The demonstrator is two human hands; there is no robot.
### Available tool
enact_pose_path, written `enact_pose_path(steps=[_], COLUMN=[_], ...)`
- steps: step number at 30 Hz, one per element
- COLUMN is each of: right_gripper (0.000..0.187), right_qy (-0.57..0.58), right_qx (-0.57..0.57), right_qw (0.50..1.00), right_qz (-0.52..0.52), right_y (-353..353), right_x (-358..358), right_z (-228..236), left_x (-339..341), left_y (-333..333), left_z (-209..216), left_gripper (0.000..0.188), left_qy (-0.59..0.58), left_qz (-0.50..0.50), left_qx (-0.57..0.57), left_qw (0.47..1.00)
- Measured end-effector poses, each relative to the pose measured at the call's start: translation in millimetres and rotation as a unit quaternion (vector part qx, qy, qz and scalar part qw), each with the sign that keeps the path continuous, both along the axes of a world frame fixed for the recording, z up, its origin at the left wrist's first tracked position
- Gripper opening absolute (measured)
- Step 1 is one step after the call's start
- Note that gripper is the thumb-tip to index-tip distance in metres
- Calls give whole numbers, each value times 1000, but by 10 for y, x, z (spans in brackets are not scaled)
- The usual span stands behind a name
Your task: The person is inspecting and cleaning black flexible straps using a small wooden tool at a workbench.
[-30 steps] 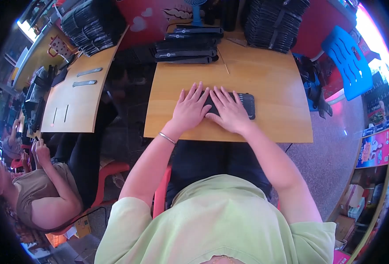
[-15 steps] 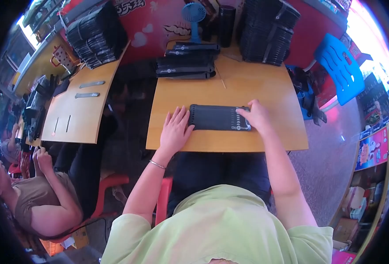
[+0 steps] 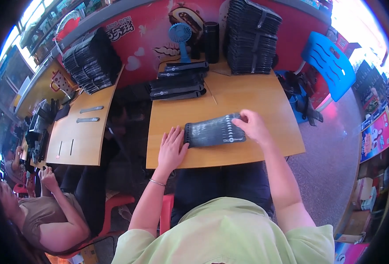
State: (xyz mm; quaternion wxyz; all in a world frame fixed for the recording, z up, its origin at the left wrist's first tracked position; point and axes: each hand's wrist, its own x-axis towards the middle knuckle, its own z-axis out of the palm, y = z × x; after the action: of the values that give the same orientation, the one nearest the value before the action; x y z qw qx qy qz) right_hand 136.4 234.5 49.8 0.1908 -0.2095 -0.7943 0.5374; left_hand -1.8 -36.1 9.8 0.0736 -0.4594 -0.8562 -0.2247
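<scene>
On the wooden table before me lies a flat black rectangular panel (image 3: 213, 130), thin and flexible, with a row of small round holes or dots at its left end and pale marks down its right side. Thumb and fingers of my right hand (image 3: 252, 125) pinch its far right corner, and that end is raised a little, so light glares off the bent surface. My left hand (image 3: 171, 148) rests flat, fingers stretched, on the tabletop and against the panel's left edge. Whether other layers lie beneath the panel, I cannot tell.
Beyond it are folded black pieces (image 3: 177, 88), a thin stick (image 3: 211, 93), a blue fan (image 3: 180, 36), a black cylinder (image 3: 211, 42) and a tall strapped black stack (image 3: 252, 42). Left, a person (image 3: 55, 207) sits by another table (image 3: 82, 141). A blue chair (image 3: 331, 66) stands right.
The right end of the panel has been lifted by my right hand, and the panel now bends and shines. My left hand stays by its left edge. The view has shifted slightly.
</scene>
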Motion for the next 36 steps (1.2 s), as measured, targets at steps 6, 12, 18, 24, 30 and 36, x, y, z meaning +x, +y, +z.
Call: enact_pose_path(steps=[6, 12, 18, 24, 30, 36], right_gripper=[22, 23, 19, 33, 49, 61], right_qy=[23, 120, 152, -153, -147, -281], right_qx=[326, 365, 433, 555, 550, 439], right_qw=[933, 923, 875, 811, 822, 853], right_qz=[150, -34, -156, -105, -26, -25], right_y=[-517, -215, 956, 1862, 1590, 1516], right_x=[170, 564, 561, 662, 202, -323], right_z=[923, 1341, 1196, 44, -29, -335], left_x=[-5, 23, -25, 2, -5, -22], left_y=[-15, -74, -14, 94, 92, 126], left_z=[18, 100, 37, 108, 129, 118], left_gripper=[66, 82, 67, 42, 37, 37], left_qy=[-61, -172, -76, -82, -75, -78], left_qz=[-15, -31, -4, -17, -9, -13], left_qx=[33, 132, 81, 67, 68, 70], left_qw=[997, 976, 994, 994, 995, 994])
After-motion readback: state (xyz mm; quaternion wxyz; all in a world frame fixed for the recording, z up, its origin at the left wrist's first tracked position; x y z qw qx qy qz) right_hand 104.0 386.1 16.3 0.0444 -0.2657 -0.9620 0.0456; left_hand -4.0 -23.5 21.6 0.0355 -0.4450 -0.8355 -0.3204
